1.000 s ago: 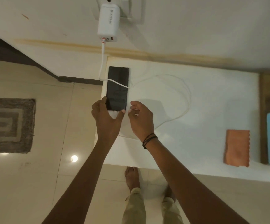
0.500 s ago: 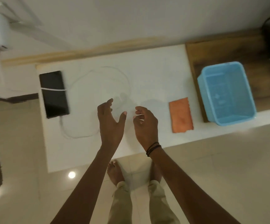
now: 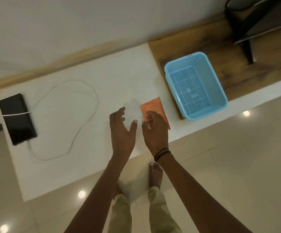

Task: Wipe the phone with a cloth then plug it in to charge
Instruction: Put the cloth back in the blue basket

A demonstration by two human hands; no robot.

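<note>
Black and face-up, the phone (image 3: 17,119) is seen at the left end of the white surface (image 3: 119,81), its white cable (image 3: 79,105) apparently plugged in. Nothing is held by the spread left hand (image 3: 122,130) or the loosely curled right hand (image 3: 155,130), which partly hides the orange cloth (image 3: 153,105).

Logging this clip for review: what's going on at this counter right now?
A person stands at a white counter, both hands empty. The black phone lies at the left end with the white cable running to its near end. The left hand is open; the right hand, loosely curled, hovers over the orange cloth beside a blue basket.
</note>
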